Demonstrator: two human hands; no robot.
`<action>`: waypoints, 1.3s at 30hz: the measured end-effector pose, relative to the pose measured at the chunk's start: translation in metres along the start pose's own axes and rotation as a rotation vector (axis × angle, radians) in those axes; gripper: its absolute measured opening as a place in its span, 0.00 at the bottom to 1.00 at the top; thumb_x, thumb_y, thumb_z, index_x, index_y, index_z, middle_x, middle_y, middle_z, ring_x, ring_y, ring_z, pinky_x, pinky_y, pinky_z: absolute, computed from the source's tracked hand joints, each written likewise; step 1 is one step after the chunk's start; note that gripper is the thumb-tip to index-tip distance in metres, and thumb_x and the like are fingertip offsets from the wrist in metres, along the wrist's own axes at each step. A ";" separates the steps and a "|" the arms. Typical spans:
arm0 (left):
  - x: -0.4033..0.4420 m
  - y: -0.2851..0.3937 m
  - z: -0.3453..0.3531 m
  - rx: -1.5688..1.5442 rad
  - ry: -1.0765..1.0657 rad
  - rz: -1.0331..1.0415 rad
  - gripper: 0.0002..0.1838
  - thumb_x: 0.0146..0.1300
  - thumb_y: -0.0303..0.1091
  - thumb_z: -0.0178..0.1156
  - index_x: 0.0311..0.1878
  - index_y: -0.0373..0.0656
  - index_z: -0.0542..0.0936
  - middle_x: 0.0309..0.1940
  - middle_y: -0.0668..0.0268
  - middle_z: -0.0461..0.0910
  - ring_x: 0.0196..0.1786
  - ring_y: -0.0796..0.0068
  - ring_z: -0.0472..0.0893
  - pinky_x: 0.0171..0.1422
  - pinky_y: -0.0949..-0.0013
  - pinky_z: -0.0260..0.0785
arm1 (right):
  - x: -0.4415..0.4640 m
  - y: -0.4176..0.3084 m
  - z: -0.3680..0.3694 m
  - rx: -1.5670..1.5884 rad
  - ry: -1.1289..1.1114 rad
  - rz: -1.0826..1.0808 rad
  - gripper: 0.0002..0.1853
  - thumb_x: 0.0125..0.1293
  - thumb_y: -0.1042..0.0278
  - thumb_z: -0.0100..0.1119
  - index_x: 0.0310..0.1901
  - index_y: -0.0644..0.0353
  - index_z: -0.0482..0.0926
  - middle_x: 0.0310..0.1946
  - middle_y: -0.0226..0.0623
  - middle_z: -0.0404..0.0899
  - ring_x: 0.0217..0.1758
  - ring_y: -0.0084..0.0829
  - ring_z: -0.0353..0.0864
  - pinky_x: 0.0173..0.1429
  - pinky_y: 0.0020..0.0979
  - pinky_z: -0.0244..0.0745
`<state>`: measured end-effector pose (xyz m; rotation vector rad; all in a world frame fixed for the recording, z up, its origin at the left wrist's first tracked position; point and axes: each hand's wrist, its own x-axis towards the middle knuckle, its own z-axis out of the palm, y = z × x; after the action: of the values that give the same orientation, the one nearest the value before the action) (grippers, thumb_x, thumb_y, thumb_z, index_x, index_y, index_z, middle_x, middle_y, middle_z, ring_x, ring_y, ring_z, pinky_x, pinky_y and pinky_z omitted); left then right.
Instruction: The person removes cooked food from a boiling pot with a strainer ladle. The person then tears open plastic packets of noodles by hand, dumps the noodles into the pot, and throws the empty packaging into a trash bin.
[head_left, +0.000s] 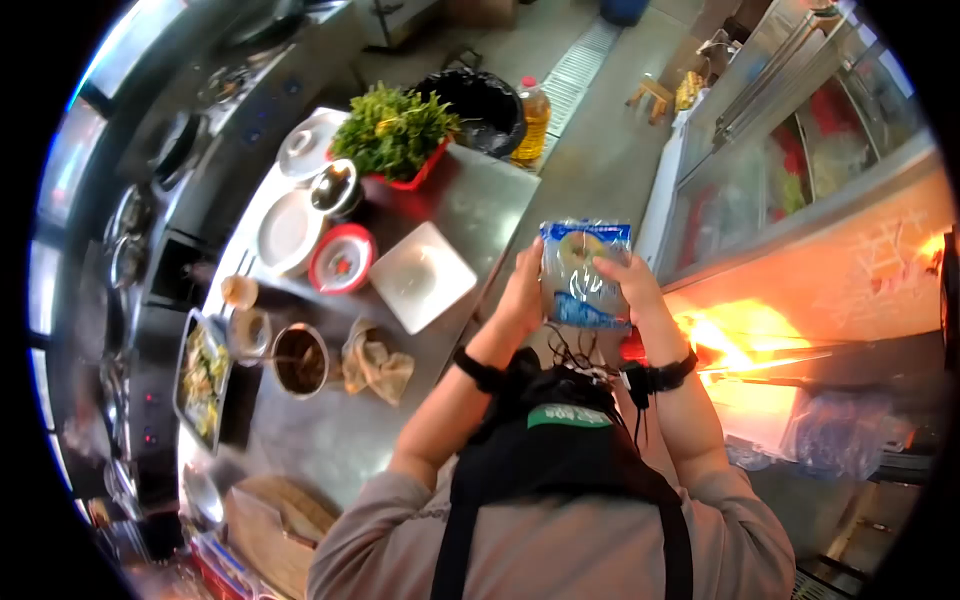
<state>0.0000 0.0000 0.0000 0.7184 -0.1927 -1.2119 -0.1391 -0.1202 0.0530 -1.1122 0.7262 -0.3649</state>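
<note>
Over the kitchen floor, a clear-and-blue packet points its blue header away from the wearer's chest, its slightly longer axis running the same way. The left hand, partly curled, grips one side edge; the right hand pinches the other, thumb across the front. Forearms angle inward. The steel table's edge lies left, bare floor ahead.

Single head cam, worn on your head, looking forward and steeply down over both bare hands and the stainless-steel bench.
</note>
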 end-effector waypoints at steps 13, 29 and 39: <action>0.447 0.089 0.122 0.353 0.042 -0.114 0.43 0.60 0.39 0.66 0.68 0.39 0.48 0.53 0.49 0.71 0.53 0.63 0.76 0.45 0.63 0.78 | 0.384 -0.188 -0.182 -0.198 0.189 -0.088 0.21 0.55 0.63 0.69 0.47 0.67 0.76 0.38 0.35 0.80 0.39 0.25 0.78 0.43 0.27 0.74; 0.885 0.239 0.121 0.652 0.633 0.415 0.43 0.57 0.36 0.65 0.71 0.36 0.52 0.66 0.47 0.62 0.69 0.61 0.63 0.71 0.65 0.54 | 0.906 -0.393 -0.213 -0.586 -0.419 -0.077 0.33 0.55 0.69 0.65 0.62 0.63 0.63 0.55 0.40 0.71 0.55 0.31 0.72 0.57 0.32 0.70; 1.166 0.372 0.114 0.809 0.685 0.536 0.45 0.57 0.41 0.66 0.71 0.35 0.51 0.66 0.41 0.60 0.70 0.49 0.62 0.73 0.59 0.55 | 1.205 -0.520 -0.209 -0.459 -0.538 0.049 0.39 0.53 0.75 0.60 0.67 0.62 0.54 0.60 0.44 0.66 0.63 0.36 0.66 0.68 0.38 0.61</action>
<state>0.6610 -1.0354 0.0384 1.6199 -0.2796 -0.2924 0.6261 -1.2061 0.0563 -1.5386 0.3589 0.1580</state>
